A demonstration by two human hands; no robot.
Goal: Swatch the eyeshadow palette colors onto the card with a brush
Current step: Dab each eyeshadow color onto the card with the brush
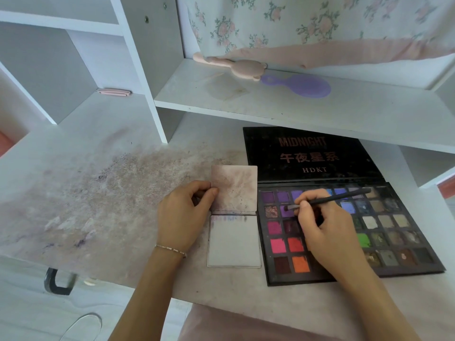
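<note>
My right hand gripped the thin black brush, bristles on a purple pan of the open black eyeshadow palette. At nine o'clock of it, my left hand pinched the smudged folding white card.

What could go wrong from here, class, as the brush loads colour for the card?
1. The brush tip sits in a purple pan close to other purples in the palette; it may stray and muddy the shade.
2. The card already has smudges along its top edge, so a new swatch may overlap them.
3. The left hand pinches only the card's raised flap; the lower half could slide.
</note>
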